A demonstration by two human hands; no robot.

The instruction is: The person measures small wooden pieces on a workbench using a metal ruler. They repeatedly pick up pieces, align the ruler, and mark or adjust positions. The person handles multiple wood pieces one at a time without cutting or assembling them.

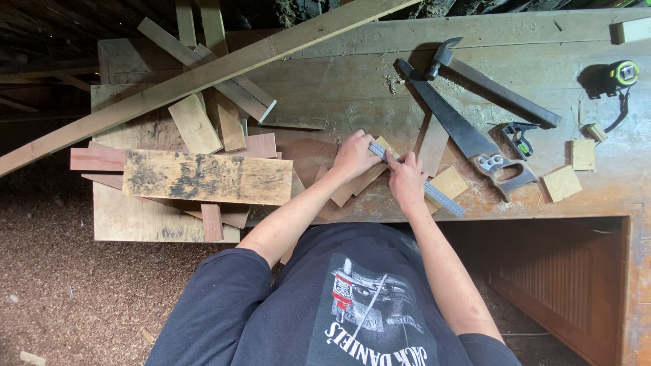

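Marking looks under way but no cut on this piece shows yet: the left hand [352,156] presses a metal ruler [434,193] flat across a small wood strip [359,184] beneath both hands, the right hand [407,181] pinched at its edge (whether around a pencil I cannot tell), with the handsaw [468,135] idle just beyond the right hand.

Even, soft daylight falls on the counter [352,74] from above, casting short dark shadows beside the hammer [444,54] and tape measure [620,73], while the upper-left corner sinks into near-black and focus stays sharp throughout.
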